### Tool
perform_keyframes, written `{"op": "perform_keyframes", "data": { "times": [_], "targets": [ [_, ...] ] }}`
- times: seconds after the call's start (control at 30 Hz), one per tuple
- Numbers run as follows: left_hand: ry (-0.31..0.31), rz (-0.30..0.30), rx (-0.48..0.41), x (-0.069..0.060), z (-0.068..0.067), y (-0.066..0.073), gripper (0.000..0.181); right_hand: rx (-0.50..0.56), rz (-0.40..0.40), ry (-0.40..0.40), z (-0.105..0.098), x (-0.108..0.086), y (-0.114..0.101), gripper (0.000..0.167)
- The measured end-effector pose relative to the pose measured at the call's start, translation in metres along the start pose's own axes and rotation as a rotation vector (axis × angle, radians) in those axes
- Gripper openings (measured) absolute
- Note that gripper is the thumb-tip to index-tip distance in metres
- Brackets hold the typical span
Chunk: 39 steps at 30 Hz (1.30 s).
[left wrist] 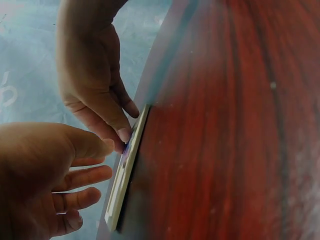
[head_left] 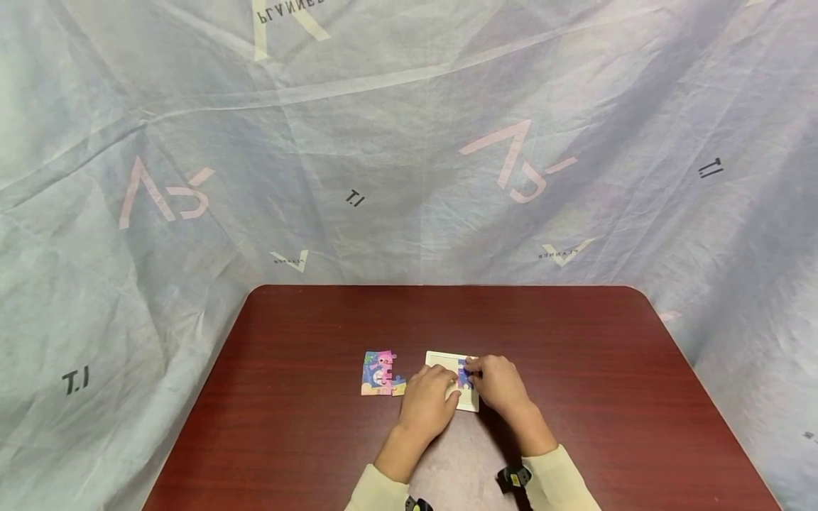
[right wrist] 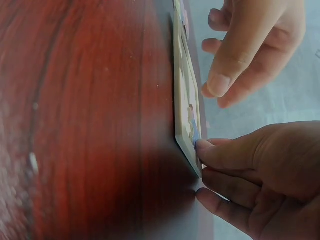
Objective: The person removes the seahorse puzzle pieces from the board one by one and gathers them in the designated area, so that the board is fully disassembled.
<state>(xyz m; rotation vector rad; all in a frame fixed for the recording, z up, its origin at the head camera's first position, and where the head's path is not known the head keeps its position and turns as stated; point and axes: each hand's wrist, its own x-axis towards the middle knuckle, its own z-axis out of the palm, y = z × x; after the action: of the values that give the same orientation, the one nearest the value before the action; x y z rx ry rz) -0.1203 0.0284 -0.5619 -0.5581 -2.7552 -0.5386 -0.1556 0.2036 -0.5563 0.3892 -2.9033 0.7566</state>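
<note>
A shallow cream puzzle tray (head_left: pixel 469 404) lies on the table, with blue and purple puzzle pieces (head_left: pixel 463 375) inside along its right side. My right hand (head_left: pixel 503 383) is at that side, and in the right wrist view its thumb touches a blue piece (right wrist: pixel 195 131) by the tray edge. My left hand (head_left: pixel 428 401) hovers over the tray's left part, fingers loosely bent with nothing seen between them. In the left wrist view the left fingertips (left wrist: pixel 106 145) come close to the right hand's fingertips, which partly hide the pieces. Left of the tray lies a joined puzzle section (head_left: pixel 377 376) with a pink figure.
One blue and yellow piece (head_left: pixel 399 386) sits at the right edge of the joined section, near the left hand. The dark red wooden table (head_left: pixel 307 426) has rounded far corners. Grey printed cloth (head_left: pixel 396 156) hangs behind and at both sides.
</note>
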Motion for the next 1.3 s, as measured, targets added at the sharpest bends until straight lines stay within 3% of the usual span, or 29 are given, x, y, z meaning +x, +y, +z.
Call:
{"op": "perform_keyframes", "data": {
  "times": [0.33, 0.6, 0.87, 1.3],
  "targets": [
    [-0.023, -0.024, 0.037, 0.005, 0.012, 0.002, 0.026, -0.014, -0.001, 0.008, 0.002, 0.0, 0.0, 0.022],
    [-0.036, -0.086, 0.054, 0.01, 0.017, 0.008, 0.034, -0.013, 0.0, 0.015, 0.0, -0.001, -0.001, 0.023],
    [-0.051, -0.139, 0.075, 0.011, 0.019, 0.013, 0.031, -0.017, 0.002, 0.027, 0.0, 0.0, -0.002, 0.023],
    [0.0, -0.124, 0.092, 0.01, 0.02, 0.014, 0.02, -0.008, 0.025, 0.023, 0.003, -0.003, -0.002, 0.022]
  ]
}}
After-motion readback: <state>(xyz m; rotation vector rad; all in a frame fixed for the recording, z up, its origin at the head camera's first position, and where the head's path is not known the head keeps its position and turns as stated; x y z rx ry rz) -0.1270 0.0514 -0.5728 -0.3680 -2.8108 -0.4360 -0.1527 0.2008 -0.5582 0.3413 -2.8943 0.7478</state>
